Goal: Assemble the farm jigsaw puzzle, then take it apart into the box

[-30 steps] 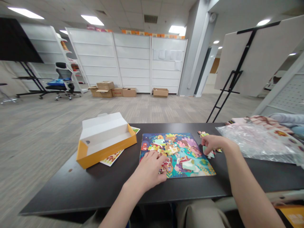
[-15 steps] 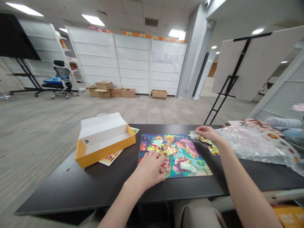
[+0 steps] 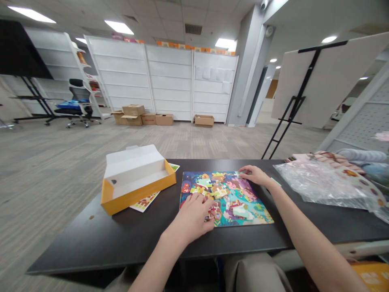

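The dark tabletop (image 3: 121, 239) carries everything at hand, its width letting bulky things sit out to the sides. On the right, clear plastic wrapping (image 3: 322, 182) lies well apart from the work, presumably so it does not crowd the arms. On the left, the yellow box (image 3: 144, 192) stands with its white inside showing, likely put there to be near yet out of the way; it rests partly over a printed sheet (image 3: 146, 202). Between box and plastic lies the puzzle board (image 3: 258, 213), straight before the person, where both hands can reach it. The left hand (image 3: 196, 213) rests curled over the board's near left part, seemingly to steady it; the fingers are loosely bent, and whether that grip has hold of anything I cannot tell. The right hand (image 3: 255, 175) is at the far right corner, thumb and fingers close together as if for small, thin things; a pale bit shows at the tips, but whether it is pinched is unclear. Smallest are the loose pieces (image 3: 219, 190), heaped on the board itself, perhaps to be within easy reach.
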`<control>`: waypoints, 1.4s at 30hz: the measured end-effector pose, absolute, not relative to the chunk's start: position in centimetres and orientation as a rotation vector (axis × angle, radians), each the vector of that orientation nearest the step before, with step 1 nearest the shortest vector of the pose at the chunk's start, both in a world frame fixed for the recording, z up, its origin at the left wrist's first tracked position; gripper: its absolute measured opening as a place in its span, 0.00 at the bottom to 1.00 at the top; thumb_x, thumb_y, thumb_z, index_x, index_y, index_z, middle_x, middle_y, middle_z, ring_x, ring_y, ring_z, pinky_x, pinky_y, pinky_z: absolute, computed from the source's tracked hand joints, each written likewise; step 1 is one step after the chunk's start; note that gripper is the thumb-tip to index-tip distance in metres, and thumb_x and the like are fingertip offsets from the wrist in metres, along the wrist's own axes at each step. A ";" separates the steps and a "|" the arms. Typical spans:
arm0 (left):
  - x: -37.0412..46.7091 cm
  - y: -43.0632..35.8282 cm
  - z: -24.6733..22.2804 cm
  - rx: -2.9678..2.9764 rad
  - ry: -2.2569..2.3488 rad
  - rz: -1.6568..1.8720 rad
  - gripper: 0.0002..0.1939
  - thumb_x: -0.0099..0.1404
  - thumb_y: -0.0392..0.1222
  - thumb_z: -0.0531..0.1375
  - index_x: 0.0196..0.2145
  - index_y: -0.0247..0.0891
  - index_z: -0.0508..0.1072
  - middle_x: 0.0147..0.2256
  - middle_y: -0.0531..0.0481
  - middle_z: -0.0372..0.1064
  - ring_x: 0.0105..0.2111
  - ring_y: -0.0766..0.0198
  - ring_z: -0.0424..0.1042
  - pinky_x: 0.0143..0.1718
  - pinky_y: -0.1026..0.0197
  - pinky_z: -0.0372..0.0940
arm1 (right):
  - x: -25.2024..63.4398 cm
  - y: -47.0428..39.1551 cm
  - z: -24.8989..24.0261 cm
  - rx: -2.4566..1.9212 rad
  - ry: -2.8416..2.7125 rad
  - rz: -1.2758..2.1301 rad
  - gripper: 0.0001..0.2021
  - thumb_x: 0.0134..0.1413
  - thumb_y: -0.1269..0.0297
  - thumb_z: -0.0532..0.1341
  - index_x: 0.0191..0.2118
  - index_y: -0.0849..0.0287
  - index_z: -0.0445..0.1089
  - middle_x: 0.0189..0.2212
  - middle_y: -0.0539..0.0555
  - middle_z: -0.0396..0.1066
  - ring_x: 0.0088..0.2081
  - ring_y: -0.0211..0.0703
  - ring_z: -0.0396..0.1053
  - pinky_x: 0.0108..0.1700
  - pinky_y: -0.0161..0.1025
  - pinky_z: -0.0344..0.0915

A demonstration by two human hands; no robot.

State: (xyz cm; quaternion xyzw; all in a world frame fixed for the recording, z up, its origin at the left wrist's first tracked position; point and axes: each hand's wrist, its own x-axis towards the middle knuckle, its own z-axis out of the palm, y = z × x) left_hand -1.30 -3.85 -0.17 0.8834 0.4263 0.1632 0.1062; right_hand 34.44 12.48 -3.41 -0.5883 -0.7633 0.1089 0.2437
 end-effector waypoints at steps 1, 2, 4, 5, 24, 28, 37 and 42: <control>-1.3 -3.8 -0.1 2.603 1.255 0.479 0.18 0.62 0.39 0.59 0.51 0.40 0.73 0.46 0.43 0.71 0.50 0.50 0.68 0.54 0.49 0.63 | 34.5 12.4 -3.5 -1.611 -2.135 0.281 0.17 0.50 0.51 0.65 0.41 0.55 0.80 0.39 0.56 0.78 0.37 0.49 0.74 0.42 0.42 0.68; -1.2 -3.8 -0.1 2.604 1.254 0.478 0.18 0.62 0.39 0.59 0.51 0.39 0.73 0.45 0.43 0.71 0.50 0.50 0.68 0.54 0.49 0.64 | 34.5 12.4 -3.6 -1.617 -2.168 0.268 0.18 0.50 0.50 0.65 0.42 0.55 0.79 0.39 0.56 0.78 0.38 0.49 0.73 0.42 0.43 0.68; -1.2 -3.8 -0.1 2.605 1.257 0.480 0.18 0.62 0.39 0.59 0.51 0.39 0.73 0.45 0.43 0.72 0.50 0.50 0.68 0.54 0.49 0.64 | 34.4 12.4 -3.7 -1.623 -2.187 0.253 0.18 0.51 0.50 0.65 0.44 0.55 0.79 0.39 0.56 0.78 0.38 0.49 0.73 0.42 0.43 0.68; -1.1 -3.7 -0.1 2.604 1.258 0.482 0.18 0.62 0.39 0.60 0.51 0.39 0.73 0.45 0.43 0.72 0.50 0.50 0.68 0.54 0.49 0.64 | 34.4 12.4 -3.7 -1.622 -2.191 0.250 0.18 0.52 0.50 0.64 0.44 0.55 0.79 0.39 0.56 0.77 0.38 0.49 0.73 0.42 0.42 0.68; -1.9 -3.6 0.3 2.594 1.250 0.480 0.17 0.66 0.46 0.60 0.51 0.42 0.74 0.45 0.43 0.73 0.50 0.51 0.68 0.53 0.50 0.64 | 32.7 11.0 -2.1 -1.666 -2.284 0.117 0.14 0.56 0.56 0.63 0.45 0.54 0.77 0.38 0.55 0.78 0.38 0.47 0.74 0.42 0.40 0.69; -1.4 -3.6 0.0 2.666 1.316 0.448 0.17 0.61 0.43 0.62 0.48 0.37 0.74 0.42 0.41 0.74 0.47 0.49 0.69 0.52 0.49 0.65 | 32.5 11.0 -2.2 -1.654 -2.279 0.115 0.13 0.56 0.56 0.63 0.44 0.53 0.78 0.39 0.56 0.79 0.37 0.47 0.74 0.44 0.41 0.69; -3.8 -2.9 0.4 2.603 1.243 0.678 0.18 0.58 0.42 0.63 0.47 0.38 0.74 0.44 0.44 0.75 0.47 0.52 0.70 0.52 0.53 0.64 | 32.7 11.3 -2.6 -1.587 -2.315 0.122 0.12 0.58 0.57 0.62 0.44 0.54 0.77 0.45 0.58 0.78 0.47 0.52 0.74 0.51 0.44 0.67; -8.0 -2.5 0.6 2.509 1.423 0.707 0.19 0.60 0.44 0.62 0.48 0.39 0.74 0.44 0.44 0.75 0.47 0.52 0.71 0.51 0.52 0.65 | 32.6 11.4 -2.9 -1.571 -2.333 0.105 0.13 0.59 0.57 0.60 0.45 0.57 0.76 0.45 0.60 0.78 0.47 0.54 0.74 0.51 0.46 0.67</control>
